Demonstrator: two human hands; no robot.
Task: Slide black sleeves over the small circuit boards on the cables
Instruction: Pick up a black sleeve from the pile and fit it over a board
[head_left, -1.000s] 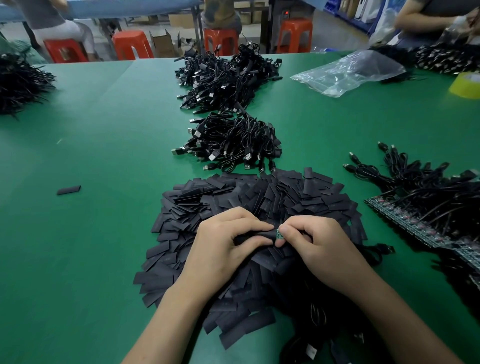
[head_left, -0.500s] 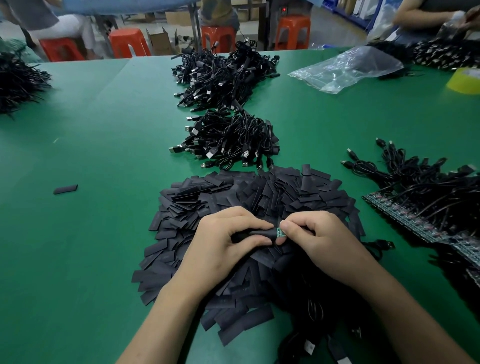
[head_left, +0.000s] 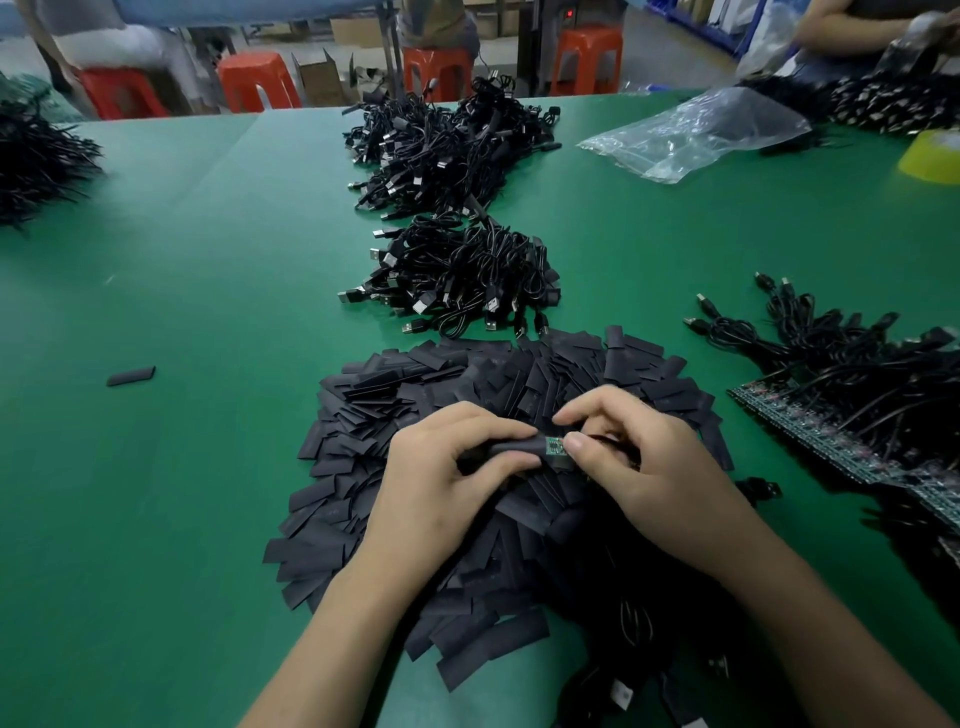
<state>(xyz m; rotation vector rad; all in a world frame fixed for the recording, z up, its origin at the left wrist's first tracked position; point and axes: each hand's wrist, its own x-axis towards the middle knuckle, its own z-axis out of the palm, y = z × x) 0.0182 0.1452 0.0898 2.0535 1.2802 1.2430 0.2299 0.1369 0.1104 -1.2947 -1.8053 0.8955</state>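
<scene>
Above the near middle of the heap, a single black sleeve (head_left: 511, 448) lies level between the person's two hands. A small green circuit board (head_left: 555, 446) pokes out of its right end, so that only the board's right part shows. The left hand (head_left: 447, 483) grips the sleeve, with its forefinger curled over the top and its thumb pressing from below. The right hand (head_left: 649, 467) pinches the bare end of the board between thumb and forefinger; its other fingers are curled, and whether they hold the cable cannot be told.

Under both hands spreads the heap of loose sleeves (head_left: 467, 374), flat black strips lying every way on the green table (head_left: 208, 467). One stray sleeve (head_left: 131, 376) lies well apart to the left. Just beyond the heap sits a bundle of black USB cables (head_left: 462, 280), and a larger bundle (head_left: 447, 145) lies farther back.

To the right, more cables (head_left: 841, 358) fan out, their ends joined to a row of bare boards (head_left: 810, 436) laid side by side. A clear plastic bag (head_left: 696, 132) lies at the far right, with a yellow roll (head_left: 932, 156) at the frame's edge beside it. Another dark heap (head_left: 36, 156) sits at the far left. Orange stools (head_left: 257, 78) stand beyond the table, and another person's arm (head_left: 852, 26) shows at the top right.
</scene>
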